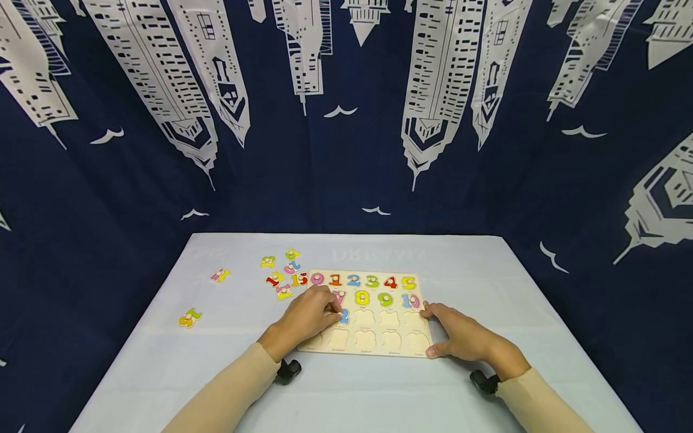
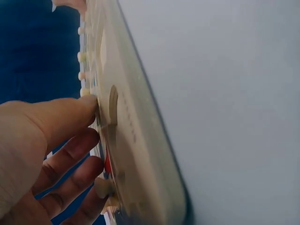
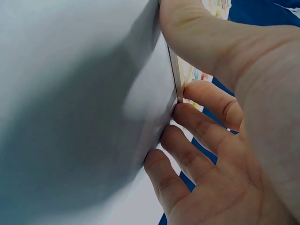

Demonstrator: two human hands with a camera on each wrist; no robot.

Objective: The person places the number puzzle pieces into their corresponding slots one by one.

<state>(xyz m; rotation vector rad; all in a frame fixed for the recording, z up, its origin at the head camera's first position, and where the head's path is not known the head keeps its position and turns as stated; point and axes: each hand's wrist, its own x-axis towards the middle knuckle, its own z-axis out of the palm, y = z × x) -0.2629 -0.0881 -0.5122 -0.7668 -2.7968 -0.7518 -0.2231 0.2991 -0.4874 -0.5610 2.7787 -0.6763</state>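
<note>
A wooden number puzzle board (image 1: 351, 348) lies on the table, its upper rows filled with colourful number pieces and its lower rows showing bare recesses. My left hand (image 1: 310, 316) reaches over the board's left side, thumb and fingertips pinching at a number piece with a blue 2 (image 1: 344, 316) in the third row. Part of that piece is hidden behind the fingers. In the left wrist view, the thumb (image 2: 70, 117) is right at the board's surface. My right hand (image 1: 468, 334) rests against the board's right edge, with loosely extended fingers (image 3: 187, 150) touching the edge and tabletop.
Several loose number pieces lie left of the board, among them a red and yellow one (image 1: 274, 279). Farther left are a pink and yellow piece (image 1: 220, 275) and a yellow and green piece (image 1: 190, 317). A dark blue cloth (image 1: 335, 162) hangs behind the white table (image 1: 227, 379).
</note>
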